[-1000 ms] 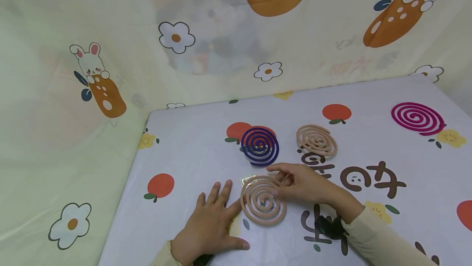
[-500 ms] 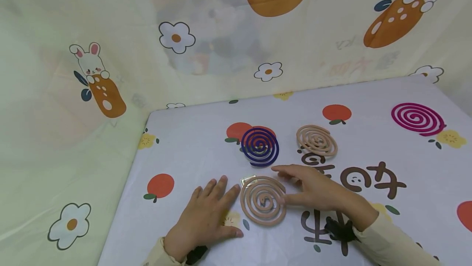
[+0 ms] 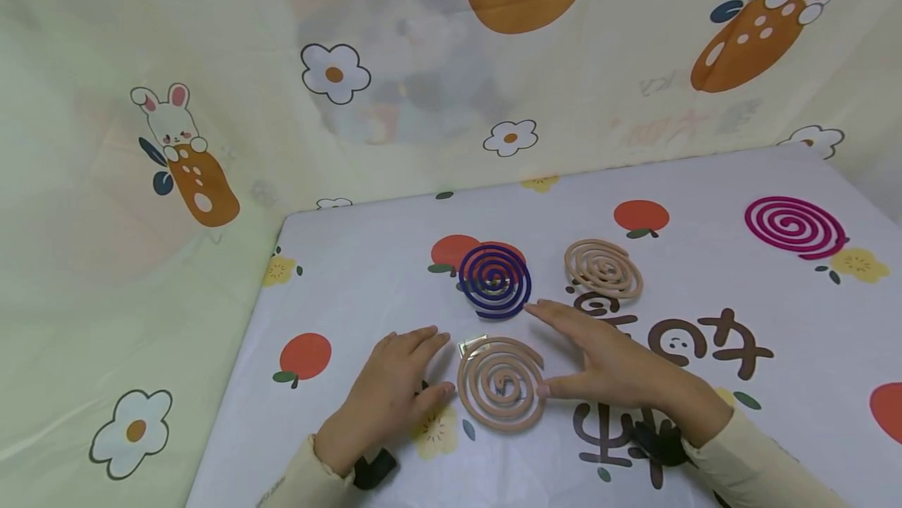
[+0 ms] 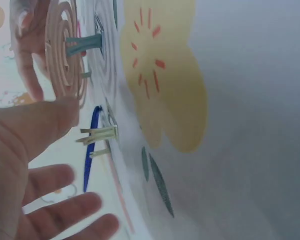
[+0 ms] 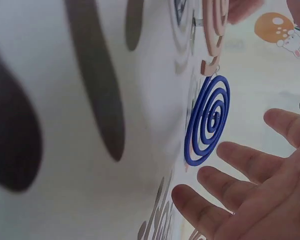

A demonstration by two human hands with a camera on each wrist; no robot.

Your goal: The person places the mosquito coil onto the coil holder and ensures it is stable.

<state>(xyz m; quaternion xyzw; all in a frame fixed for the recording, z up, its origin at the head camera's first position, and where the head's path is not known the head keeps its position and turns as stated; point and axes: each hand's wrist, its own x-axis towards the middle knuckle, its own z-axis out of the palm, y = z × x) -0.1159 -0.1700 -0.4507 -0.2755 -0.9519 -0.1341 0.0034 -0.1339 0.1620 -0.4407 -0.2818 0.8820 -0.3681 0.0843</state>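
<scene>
A tan mosquito coil (image 3: pixel 502 380) lies level at the front of the table, raised on a metal stand (image 4: pixel 84 45) that the left wrist view shows from the side. To its left my left hand (image 3: pixel 391 383) hovers with loosely bent fingers and holds nothing. My right hand (image 3: pixel 620 363) is spread at the coil's right side, thumb tip at the rim; whether it touches I cannot tell. Just behind, a dark blue coil (image 3: pixel 496 281) sits close to my right index fingertip, also raised on a stand (image 4: pixel 99 134).
Farther back lies another tan coil (image 3: pixel 604 268). A magenta coil (image 3: pixel 792 224) lies at the far right. The table (image 3: pixel 338 281) has a white cloth printed with fruit, flowers and letters. A patterned curtain (image 3: pixel 416 156) rises along its back edge.
My right hand has let go of the front tan coil's edge and spread its fingers. My left hand has drawn back from the coil and lifted, its fingers bending. The coils stay put.
</scene>
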